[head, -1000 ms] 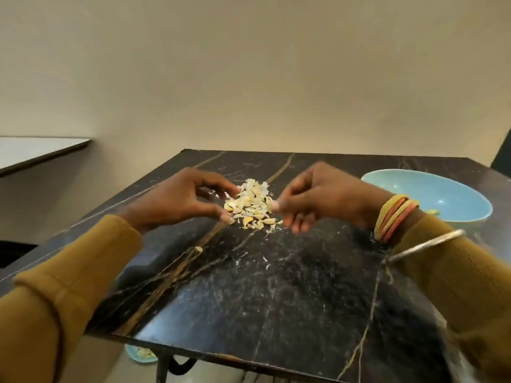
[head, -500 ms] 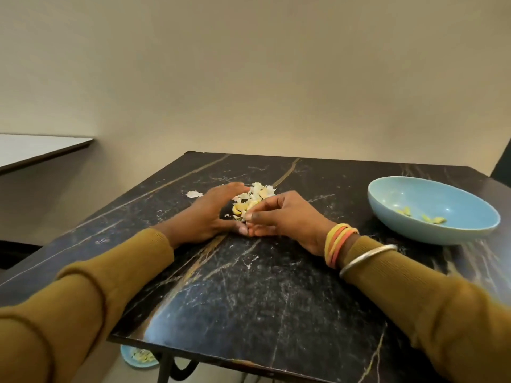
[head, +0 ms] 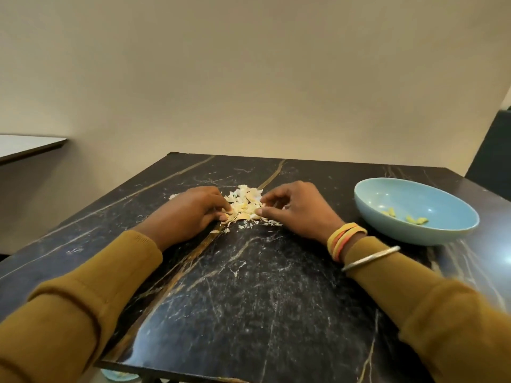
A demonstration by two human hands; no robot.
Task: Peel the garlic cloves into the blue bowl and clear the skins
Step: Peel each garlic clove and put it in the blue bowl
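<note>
**Both hands closed in on the skin pile**

The garlic skins (head: 244,204) lay in a loose heap on the dark marble table (head: 249,299), toward 12 o'clock from its middle. The left hand (head: 190,214) sat at the heap's 9 o'clock, fingers curled and thumb tip pressed into the flakes. The right hand (head: 298,214), at 3 o'clock, curved thumb and forefinger round the heap's edge, tips touching skins. Stray flakes lay at the heap's 6 o'clock. The blue bowl (head: 414,234) stood apart at 3 o'clock of the right hand, with a few peeled cloves (head: 414,219) inside. Bangles (head: 345,239) circled the right wrist.
</note>
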